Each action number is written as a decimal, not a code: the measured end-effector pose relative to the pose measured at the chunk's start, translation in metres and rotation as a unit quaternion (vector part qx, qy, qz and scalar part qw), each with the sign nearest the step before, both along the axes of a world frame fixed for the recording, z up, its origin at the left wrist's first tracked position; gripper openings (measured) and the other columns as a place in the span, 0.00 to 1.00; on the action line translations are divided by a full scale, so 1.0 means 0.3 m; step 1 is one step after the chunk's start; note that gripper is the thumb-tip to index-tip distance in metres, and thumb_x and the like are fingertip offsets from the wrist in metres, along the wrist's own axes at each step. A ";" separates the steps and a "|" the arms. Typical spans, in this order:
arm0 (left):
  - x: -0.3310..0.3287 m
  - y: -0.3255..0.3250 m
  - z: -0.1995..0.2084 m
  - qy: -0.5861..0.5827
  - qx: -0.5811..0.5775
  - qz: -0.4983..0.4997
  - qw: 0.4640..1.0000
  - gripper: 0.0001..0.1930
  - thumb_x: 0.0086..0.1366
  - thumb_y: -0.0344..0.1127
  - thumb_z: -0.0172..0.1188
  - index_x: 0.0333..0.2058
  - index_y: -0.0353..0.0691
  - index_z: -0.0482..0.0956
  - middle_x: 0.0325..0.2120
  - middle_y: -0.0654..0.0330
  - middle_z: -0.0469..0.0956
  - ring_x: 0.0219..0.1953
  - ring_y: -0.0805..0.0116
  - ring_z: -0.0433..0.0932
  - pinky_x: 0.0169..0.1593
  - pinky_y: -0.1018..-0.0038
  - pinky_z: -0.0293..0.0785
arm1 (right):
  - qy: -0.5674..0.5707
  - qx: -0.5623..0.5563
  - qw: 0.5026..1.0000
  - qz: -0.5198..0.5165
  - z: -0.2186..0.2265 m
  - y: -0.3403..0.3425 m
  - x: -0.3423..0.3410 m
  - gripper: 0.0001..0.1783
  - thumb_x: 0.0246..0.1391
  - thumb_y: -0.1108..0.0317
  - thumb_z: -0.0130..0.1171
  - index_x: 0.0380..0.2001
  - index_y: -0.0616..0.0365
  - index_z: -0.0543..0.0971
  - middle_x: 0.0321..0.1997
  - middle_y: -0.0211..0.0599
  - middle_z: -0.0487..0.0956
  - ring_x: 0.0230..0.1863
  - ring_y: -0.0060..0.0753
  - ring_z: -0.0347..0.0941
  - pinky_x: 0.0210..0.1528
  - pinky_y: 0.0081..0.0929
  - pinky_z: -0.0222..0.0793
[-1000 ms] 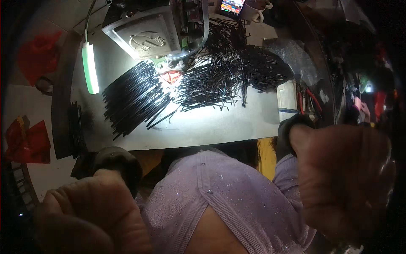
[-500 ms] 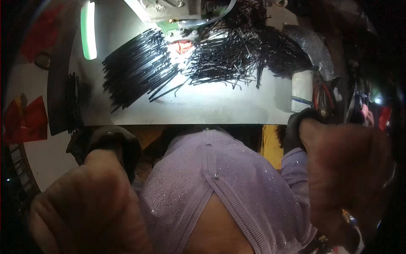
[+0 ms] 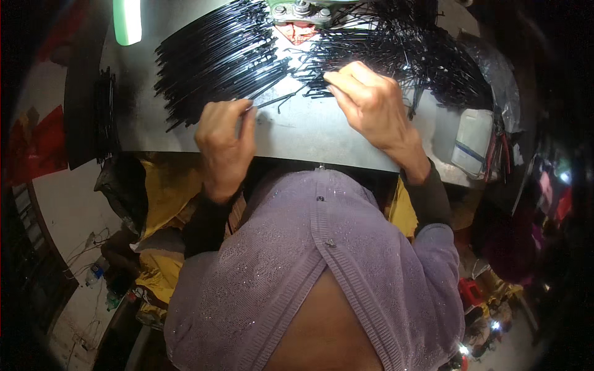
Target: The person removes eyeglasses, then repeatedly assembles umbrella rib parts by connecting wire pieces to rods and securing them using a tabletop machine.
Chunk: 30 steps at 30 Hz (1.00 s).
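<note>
My left hand [image 3: 224, 145] is at the front edge of a neatly laid bundle of thin black rods [image 3: 213, 59]. Its fingers curl in toward the thumb, and whatever they pinch is too small to make out. A loose black rod [image 3: 276, 99] lies close to those fingertips. Over the near side of a tangled heap of similar black rods [image 3: 396, 46] is my right hand [image 3: 377, 105]. Its thumb and fingers are drawn together; their tips are over the rods, so I cannot tell what is in them. Both hands are above the metal tabletop [image 3: 309, 133].
A bolted metal machine part [image 3: 302, 9] stands at the back, a red piece [image 3: 297, 32] below it. A green-white lamp [image 3: 128, 21] is at the far left. A pale box [image 3: 472, 142] and red-handled tools [image 3: 500, 148] lie at the right; more black rods [image 3: 105, 117] hang at the left edge.
Both hands have come up from low at the sides, close to the camera, to the rods on the tabletop. The view has shifted, showing less of the machine.
</note>
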<state>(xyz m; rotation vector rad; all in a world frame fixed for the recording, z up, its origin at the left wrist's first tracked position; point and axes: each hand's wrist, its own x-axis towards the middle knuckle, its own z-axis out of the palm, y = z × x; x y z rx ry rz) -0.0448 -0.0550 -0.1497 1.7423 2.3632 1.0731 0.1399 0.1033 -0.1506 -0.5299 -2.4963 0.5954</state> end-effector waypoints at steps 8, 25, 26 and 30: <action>0.010 0.035 -0.111 0.041 -0.002 -0.034 0.999 0.07 0.49 0.25 0.63 0.28 0.40 0.78 0.27 0.60 0.69 0.32 0.61 0.67 0.37 0.68 0.63 | -0.094 0.091 0.989 0.073 -0.039 -0.019 -0.130 0.03 0.44 0.73 0.56 0.26 0.59 0.75 0.27 0.37 0.72 0.27 0.35 0.73 0.27 0.30 0.70; -0.005 0.015 -0.061 -0.026 0.050 -0.008 0.998 0.07 0.53 0.20 0.58 0.31 0.35 0.71 0.24 0.55 0.70 0.29 0.58 0.69 0.34 0.66 0.64 | 0.007 -0.091 0.995 0.048 -0.028 0.022 -0.112 0.06 0.43 0.80 0.60 0.27 0.62 0.76 0.25 0.35 0.74 0.17 0.25 0.65 0.20 0.22 0.62; -0.001 0.024 -0.061 -0.052 0.059 -0.007 0.997 0.07 0.54 0.19 0.57 0.31 0.35 0.71 0.24 0.54 0.70 0.28 0.57 0.70 0.33 0.66 0.65 | 0.015 -0.104 0.994 0.036 -0.037 0.021 -0.102 0.06 0.43 0.81 0.59 0.27 0.62 0.76 0.25 0.33 0.73 0.16 0.19 0.62 0.19 0.20 0.59; 0.010 0.028 -0.050 -0.148 0.036 0.027 0.988 0.05 0.57 0.19 0.55 0.33 0.33 0.72 0.26 0.49 0.74 0.28 0.53 0.75 0.32 0.68 0.71 | 0.059 -0.148 0.987 0.002 -0.030 0.014 -0.090 0.09 0.44 0.79 0.62 0.32 0.62 0.79 0.25 0.34 0.74 0.17 0.19 0.63 0.20 0.20 0.62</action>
